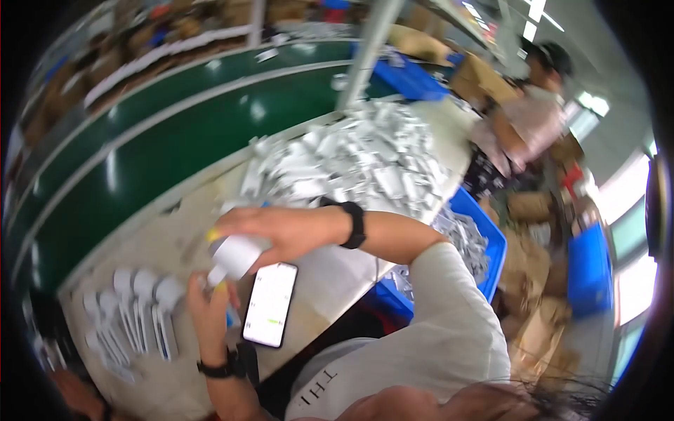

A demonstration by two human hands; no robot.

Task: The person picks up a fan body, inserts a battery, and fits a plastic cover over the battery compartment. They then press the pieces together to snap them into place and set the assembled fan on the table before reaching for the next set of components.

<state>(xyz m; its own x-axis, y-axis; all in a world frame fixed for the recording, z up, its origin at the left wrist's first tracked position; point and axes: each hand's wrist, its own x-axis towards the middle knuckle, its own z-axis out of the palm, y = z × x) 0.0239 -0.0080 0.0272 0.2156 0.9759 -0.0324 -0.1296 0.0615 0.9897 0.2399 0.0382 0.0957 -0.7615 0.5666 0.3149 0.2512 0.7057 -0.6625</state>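
My right hand (263, 228) is closed round the wide, rounded head of a white plastic part (239, 255). My left hand (208, 309) pinches the narrow lower end of that part, just below the right hand. Yellow covers show on some fingertips. The motion blurs the part's details, and my fingers hide some of it. On the table left of my left hand, several similar white parts (144, 291) with round heads and long handles lie side by side. A phone (269, 306) with a lit screen lies right of my left hand.
A large heap of white plastic pieces (351, 165) covers the table beyond my right arm. A blue bin (497, 245) of pieces stands at the table's right edge. Green conveyor belts (175, 119) run along the far side. A co-worker (523, 126) is at the far right, near cardboard boxes.
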